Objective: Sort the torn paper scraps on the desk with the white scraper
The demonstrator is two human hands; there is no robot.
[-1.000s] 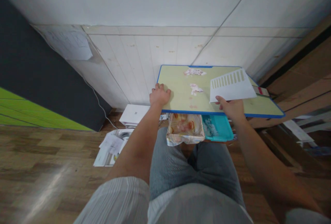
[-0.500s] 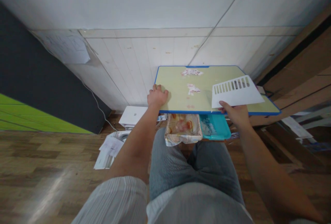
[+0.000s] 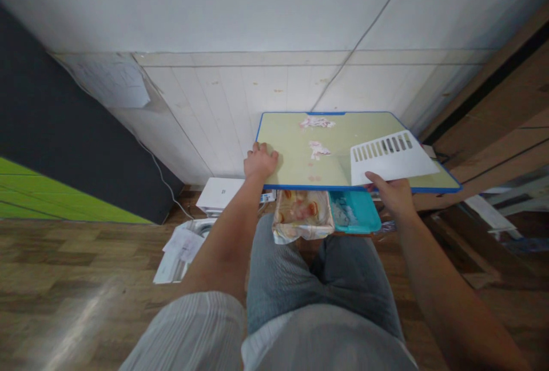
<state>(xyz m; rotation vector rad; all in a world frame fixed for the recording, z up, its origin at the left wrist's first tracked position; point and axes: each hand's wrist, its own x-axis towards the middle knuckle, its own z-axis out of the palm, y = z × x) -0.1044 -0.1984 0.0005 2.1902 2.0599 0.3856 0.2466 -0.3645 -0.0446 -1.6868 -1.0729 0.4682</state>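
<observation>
One patterned box (image 3: 303, 235) and one blue-green tub (image 3: 363, 227) are side by side, close by, at the front edge of one worktop (image 3: 291, 168). The left hand (image 3: 261, 162) lies open on the worktop's left edge. The right hand (image 3: 395, 192) pinches one white card (image 3: 386, 165) with a row of slots, over the worktop's right part, hiding some of it. Farther back are two little heaps of pale scraps (image 3: 319, 150), then the wall (image 3: 249, 16) with a gray cord (image 3: 372, 25).
</observation>
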